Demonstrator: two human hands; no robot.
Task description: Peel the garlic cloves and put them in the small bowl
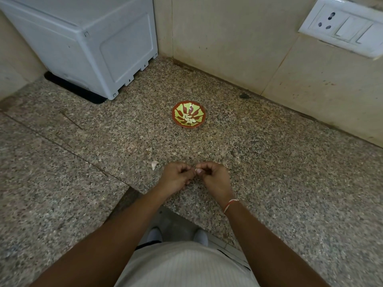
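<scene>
A small red and green patterned bowl (199, 107) stands on the speckled granite counter (269, 162), with several pale peeled garlic cloves (189, 119) lying in its bottom. Closer to me, my left hand (176, 178) and my right hand (215, 177) meet fingertip to fingertip above the counter. Together they pinch a small garlic clove (194, 170), of which only a pale sliver shows between the fingers. One unpeeled clove (154, 164) lies on the counter just left of my left hand.
A white appliance (93, 44) stands at the back left on a black mat. Tiled walls close the corner behind the bowl. A white socket and switch plate (344, 27) is on the right wall. The counter's front edge runs below my wrists.
</scene>
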